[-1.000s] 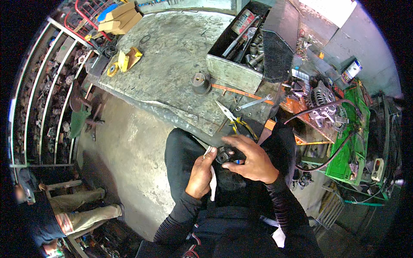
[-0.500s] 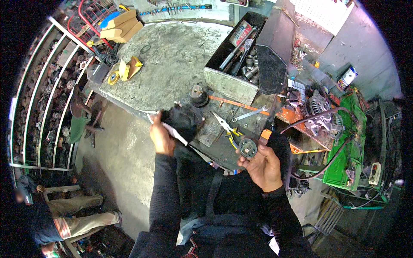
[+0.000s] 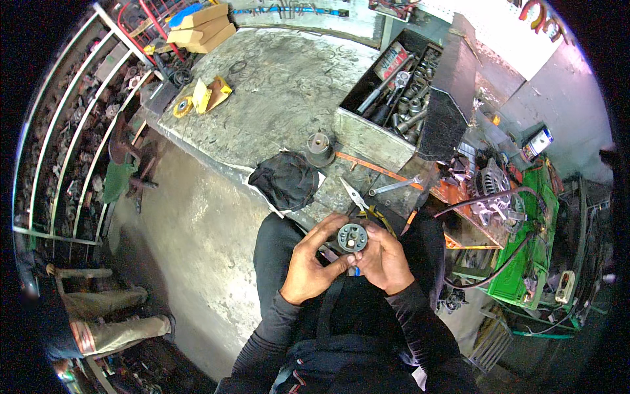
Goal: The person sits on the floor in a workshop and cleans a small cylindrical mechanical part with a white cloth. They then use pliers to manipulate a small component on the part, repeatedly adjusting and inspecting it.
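A round grey metal part (image 3: 353,238), with holes ringed about its face and a central bore, is held in front of my lap. My left hand (image 3: 314,259) grips it from the left, its thumb beneath. From the other side, my right hand (image 3: 388,259) closes round the same part. Just beyond, long-nose pliers (image 3: 353,194) with yellow handles lie on the bench. A black cloth cap (image 3: 287,180) rests at the bench edge, with a white sheet (image 3: 266,199) partly under it. Behind the cap stands a cylindrical metal piece (image 3: 319,148).
An orange hacksaw frame (image 3: 377,169) and a spanner (image 3: 396,186) lie beside an open toolbox (image 3: 374,134) of sockets and ratchets. An alternator (image 3: 493,192) sits at right. Yellow cartons (image 3: 213,94) lie on the bench (image 3: 275,79). A person (image 3: 111,335) is at lower left.
My left hand has left the white sheet by the cap and come right to the metal part. My right hand has drawn the part slightly left. The view has shifted a little.
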Demonstrator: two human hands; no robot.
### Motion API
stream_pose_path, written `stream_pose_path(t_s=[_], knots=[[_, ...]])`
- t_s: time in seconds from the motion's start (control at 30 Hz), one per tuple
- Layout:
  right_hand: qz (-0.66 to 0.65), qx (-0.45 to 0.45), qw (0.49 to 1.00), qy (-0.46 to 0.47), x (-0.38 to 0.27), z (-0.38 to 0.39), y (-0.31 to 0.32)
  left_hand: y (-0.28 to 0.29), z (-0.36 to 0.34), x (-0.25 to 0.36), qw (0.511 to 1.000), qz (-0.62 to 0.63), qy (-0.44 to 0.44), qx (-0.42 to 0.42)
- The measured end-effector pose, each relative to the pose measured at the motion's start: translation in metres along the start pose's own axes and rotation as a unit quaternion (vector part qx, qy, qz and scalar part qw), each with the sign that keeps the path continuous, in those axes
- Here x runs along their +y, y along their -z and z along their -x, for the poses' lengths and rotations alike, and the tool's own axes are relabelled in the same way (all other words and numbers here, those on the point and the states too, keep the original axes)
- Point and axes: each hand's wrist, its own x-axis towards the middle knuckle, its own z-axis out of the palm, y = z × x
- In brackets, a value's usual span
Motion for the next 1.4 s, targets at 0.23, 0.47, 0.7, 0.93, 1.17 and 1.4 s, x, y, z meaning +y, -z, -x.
stream_pose_path(t_s=[0.23,0.47,0.7,0.93,1.17,1.4], knots=[[0.072,-0.026,0.993,-0.092,-0.01,-0.013,-0.002,0.01,0.003,-0.01,1.0,0.015,0.015,0.019],[0.747,0.093,0.588,0.298,-0.071,-0.098,0.038,0.017,0.001,-0.024,0.986,0.149,0.044,0.054],[0.891,-0.01,0.415,0.185,-0.088,-0.157,0.031,0.033,0.017,-0.043,0.896,0.423,0.124,0.054],[0.902,-0.074,0.363,0.221,-0.081,-0.177,0.052,0.043,0.045,-0.052,0.891,0.383,0.225,0.088],[0.75,0.017,0.654,0.1,-0.076,-0.113,0.06,0.018,0.058,-0.056,0.948,0.222,0.162,0.16],[0.767,-0.146,0.622,0.06,-0.009,0.011,-0.06,-0.008,0.086,-0.029,0.98,0.056,0.127,0.146]])
